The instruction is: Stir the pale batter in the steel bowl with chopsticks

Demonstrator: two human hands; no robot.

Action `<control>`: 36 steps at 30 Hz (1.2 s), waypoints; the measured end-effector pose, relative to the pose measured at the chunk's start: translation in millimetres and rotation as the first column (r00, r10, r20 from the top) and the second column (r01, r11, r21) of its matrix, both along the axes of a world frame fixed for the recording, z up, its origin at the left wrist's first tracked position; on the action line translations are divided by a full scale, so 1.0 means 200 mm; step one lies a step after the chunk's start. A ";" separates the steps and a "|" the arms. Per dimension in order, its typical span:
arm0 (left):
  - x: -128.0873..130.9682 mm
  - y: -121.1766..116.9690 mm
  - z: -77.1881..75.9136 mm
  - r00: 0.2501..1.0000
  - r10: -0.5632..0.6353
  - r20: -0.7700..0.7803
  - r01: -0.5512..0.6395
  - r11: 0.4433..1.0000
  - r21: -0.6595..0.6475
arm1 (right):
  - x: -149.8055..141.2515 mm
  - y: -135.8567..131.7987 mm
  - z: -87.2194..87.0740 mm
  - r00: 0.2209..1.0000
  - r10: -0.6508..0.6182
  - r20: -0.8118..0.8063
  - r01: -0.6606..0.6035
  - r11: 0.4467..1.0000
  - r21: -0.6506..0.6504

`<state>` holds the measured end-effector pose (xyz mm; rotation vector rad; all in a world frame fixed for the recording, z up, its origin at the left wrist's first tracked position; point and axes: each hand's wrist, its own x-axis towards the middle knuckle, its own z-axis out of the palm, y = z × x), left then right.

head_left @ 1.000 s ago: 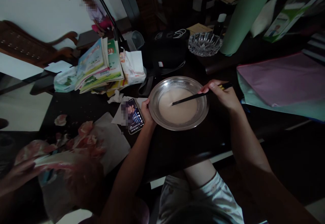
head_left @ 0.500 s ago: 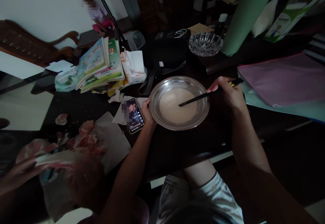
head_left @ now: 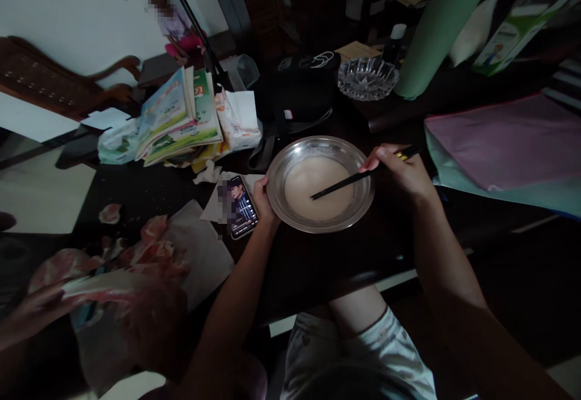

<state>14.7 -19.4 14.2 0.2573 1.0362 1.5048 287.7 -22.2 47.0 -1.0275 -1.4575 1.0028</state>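
Note:
A round metal bowl (head_left: pixel 318 143) with pale batter in it sits on the dark table near the middle of the head view. My left hand (head_left: pixel 261 199) grips the bowl's left rim, fingers closed on it. My right hand (head_left: pixel 402 170) is closed on a pair of black chopsticks (head_left: pixel 340 184), whose tips dip into the batter. A lit phone (head_left: pixel 240 207) lies on white paper just left of the bowl, beside my left hand.
Books (head_left: pixel 177 118) and a tissue pack (head_left: pixel 238 118) are stacked behind the phone. A black bag (head_left: pixel 295 94), glass ashtray (head_left: pixel 367 78) and green roll (head_left: pixel 436 25) stand behind the bowl. Pink and green sheets (head_left: pixel 503 146) lie right. Another person's hand (head_left: pixel 40 309) holds pink crumpled paper at lower left.
My right hand swung the chopsticks right and then back left through the batter, the tips shifting inside the bowl. My left hand kept its hold on the rim.

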 end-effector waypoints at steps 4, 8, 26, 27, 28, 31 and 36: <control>0.00 0.00 0.00 1.000 0.023 -0.012 -0.023 1.000 0.004 | -0.01 0.01 0.00 1.000 -0.023 0.010 0.022 0.999 0.023; 0.00 0.00 0.01 1.000 0.028 -0.011 -0.028 1.000 -0.010 | 0.00 0.00 0.01 0.993 -0.112 -0.040 0.113 0.993 0.027; 0.00 0.00 0.00 0.999 0.043 -0.022 -0.043 0.999 -0.009 | -0.01 0.01 0.00 0.999 0.046 0.016 -0.047 0.998 0.034; 0.00 0.00 0.00 0.999 0.036 -0.018 -0.036 0.999 -0.007 | -0.01 0.01 0.00 1.000 0.009 0.007 -0.009 0.999 0.045; 0.00 0.00 0.00 1.000 0.026 -0.014 -0.027 1.000 -0.008 | -0.01 0.01 0.01 0.999 -0.041 -0.010 0.041 0.998 0.054; 0.00 0.00 0.01 1.000 0.024 -0.010 -0.024 1.000 -0.020 | 0.00 0.00 0.01 0.993 -0.105 -0.049 0.108 0.993 0.054; 0.01 -0.01 0.01 1.000 0.019 -0.014 -0.020 0.999 -0.030 | -0.01 0.00 0.00 0.997 0.075 0.030 -0.076 0.997 0.033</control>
